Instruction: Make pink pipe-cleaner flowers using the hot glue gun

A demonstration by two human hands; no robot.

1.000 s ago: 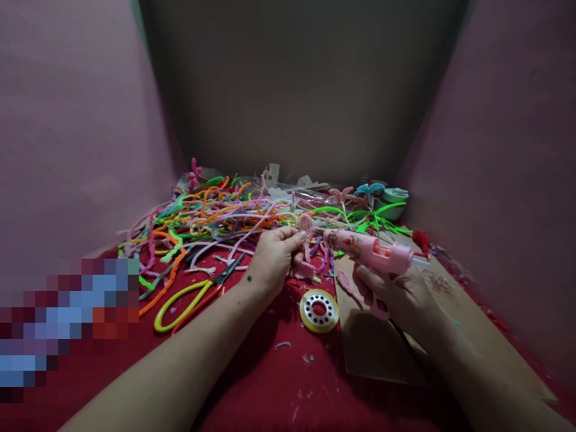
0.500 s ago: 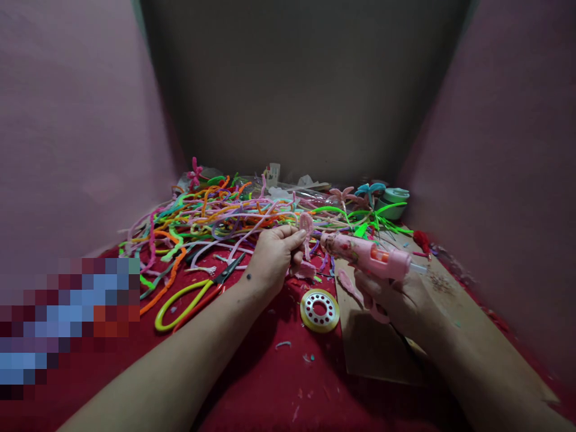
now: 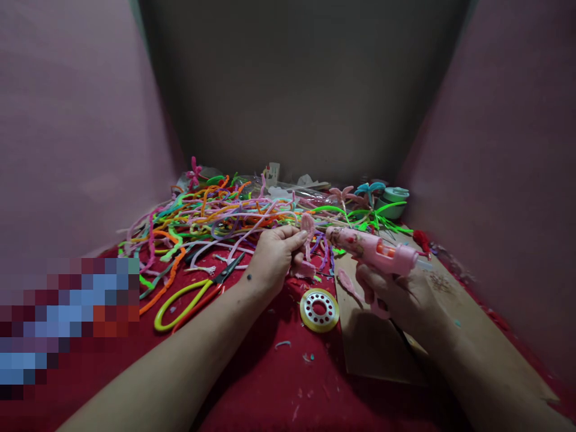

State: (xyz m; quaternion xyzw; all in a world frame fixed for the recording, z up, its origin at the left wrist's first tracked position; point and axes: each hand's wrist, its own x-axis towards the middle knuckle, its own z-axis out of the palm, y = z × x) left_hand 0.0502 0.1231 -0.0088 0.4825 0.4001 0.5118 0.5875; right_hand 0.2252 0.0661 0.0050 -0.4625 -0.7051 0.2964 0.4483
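My left hand [image 3: 275, 254] is closed around a small pink pipe-cleaner piece [image 3: 308, 230], holding it upright above the red cloth. My right hand [image 3: 392, 294] grips a pink glue gun [image 3: 375, 250] by its handle. The gun's nozzel end points left at the pink piece and stops just short of it. A heap of coloured pipe cleaners [image 3: 211, 216] lies just behind my left hand.
Yellow-handled scissors [image 3: 191, 297] lie left of my left wrist. A yellow tape roll [image 3: 319, 309] sits between my hands. A brown cardboard sheet [image 3: 387, 342] lies under my right hand. Small pipe-cleaner flowers [image 3: 355, 195] and a green tub [image 3: 392, 201] stand at the back right.
The glue gun dipped slightly, then rose and shifted a little to the right. My left hand has stayed put with the pink piece.
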